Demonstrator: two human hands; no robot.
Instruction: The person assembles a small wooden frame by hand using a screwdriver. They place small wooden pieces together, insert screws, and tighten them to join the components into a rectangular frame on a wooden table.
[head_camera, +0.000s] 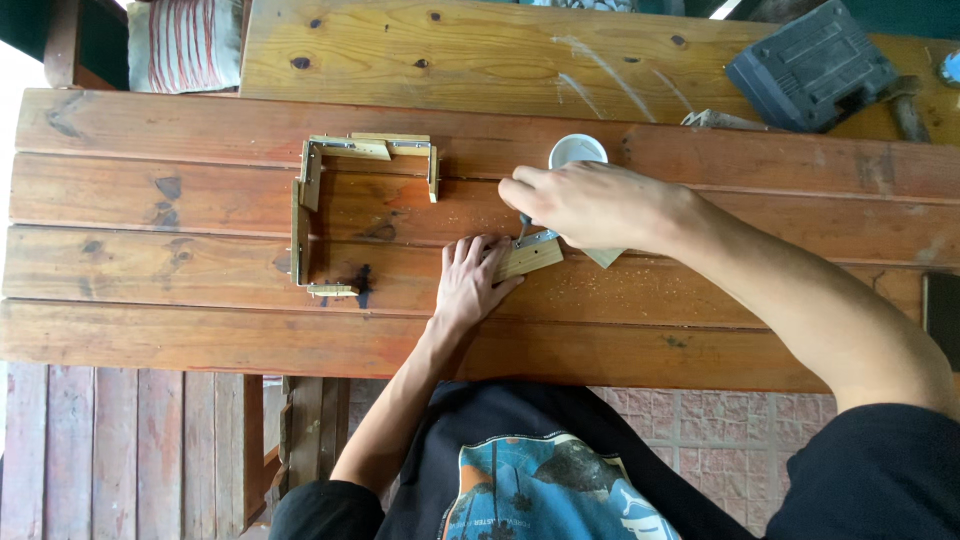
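Block: short pale wooden block with metal bracket (530, 256) lies on the brown plank bench (200, 330).
Hands: my left hand (472, 282) spread, pinning it; right hand (590, 205) pinching a small tool.
Risk: I judge the tool could slip, shifting the block.

Left hand (470, 283) flat on a small wood block (530, 257), right hand (590, 205) gripping a tool above it.

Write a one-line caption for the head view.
Left hand steadies a small wooden piece while right hand works its metal bracket.
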